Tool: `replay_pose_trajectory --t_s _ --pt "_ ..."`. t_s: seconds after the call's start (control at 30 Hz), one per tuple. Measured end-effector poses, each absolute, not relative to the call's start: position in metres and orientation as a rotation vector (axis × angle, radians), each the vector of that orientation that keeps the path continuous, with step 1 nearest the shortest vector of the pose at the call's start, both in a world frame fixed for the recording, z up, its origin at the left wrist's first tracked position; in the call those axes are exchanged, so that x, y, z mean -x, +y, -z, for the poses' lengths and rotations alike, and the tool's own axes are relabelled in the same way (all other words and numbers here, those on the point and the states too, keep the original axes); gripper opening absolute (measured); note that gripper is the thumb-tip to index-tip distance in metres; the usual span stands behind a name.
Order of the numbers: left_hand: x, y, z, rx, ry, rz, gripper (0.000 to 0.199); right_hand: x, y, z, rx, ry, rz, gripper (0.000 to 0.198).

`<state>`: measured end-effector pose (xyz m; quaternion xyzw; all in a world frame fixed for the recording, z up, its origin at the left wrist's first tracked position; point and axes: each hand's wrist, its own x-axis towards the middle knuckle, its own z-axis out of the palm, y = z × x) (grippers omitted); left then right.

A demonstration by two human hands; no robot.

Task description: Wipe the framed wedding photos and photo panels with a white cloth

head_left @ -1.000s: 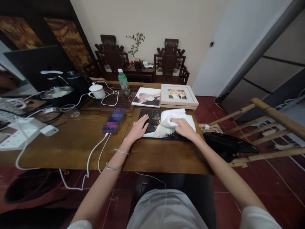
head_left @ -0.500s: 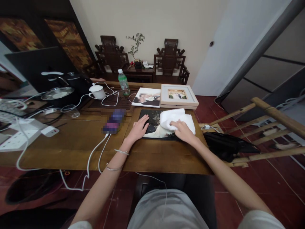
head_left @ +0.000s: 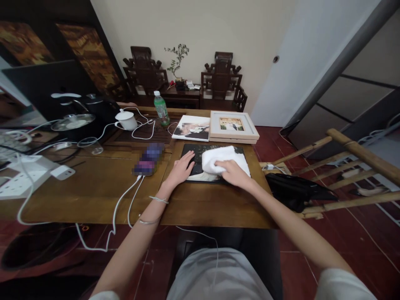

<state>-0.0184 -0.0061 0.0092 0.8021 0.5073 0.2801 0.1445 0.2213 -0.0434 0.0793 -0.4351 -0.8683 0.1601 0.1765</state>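
Note:
A dark photo panel (head_left: 196, 151) lies flat on the wooden table, with a pale dress showing in its picture. My left hand (head_left: 181, 167) rests on its left edge, fingers stretched out flat. Bunched in my right hand (head_left: 233, 173) is a white cloth (head_left: 215, 156), pressed onto the panel's middle and right part, which it covers. Just behind the panel lie a white-edged photo print (head_left: 192, 128) and a light wooden picture frame (head_left: 250, 127) holding a small photo, side by side.
Left of my hands lies a phone (head_left: 148, 160) with white cables. Further left stand a power strip (head_left: 25, 177), a clear cup (head_left: 90, 146), a lidded white mug (head_left: 126, 120) and a pot (head_left: 73, 125). A green bottle (head_left: 161, 109) stands at the back. A bamboo chair (head_left: 359, 158) is at right.
My right hand has slid the white cloth leftward across the panel, uncovering some of its right side. My left hand has stayed on the left edge.

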Motion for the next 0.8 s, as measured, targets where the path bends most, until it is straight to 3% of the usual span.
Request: replay_pose_trajectory --t_s 0.33,0.8 --pt "0.02 -0.004 -0.006 -2.313 1.43 -0.847 0.041 -0.205 0.053 -0.081 1.386 -2.32 -0.354 0.054" --pt "0.017 -0.006 -0.008 -2.308 1.452 -0.819 0.041 -0.214 -0.117 -0.066 1.177 -2.545 -0.41 0.057"
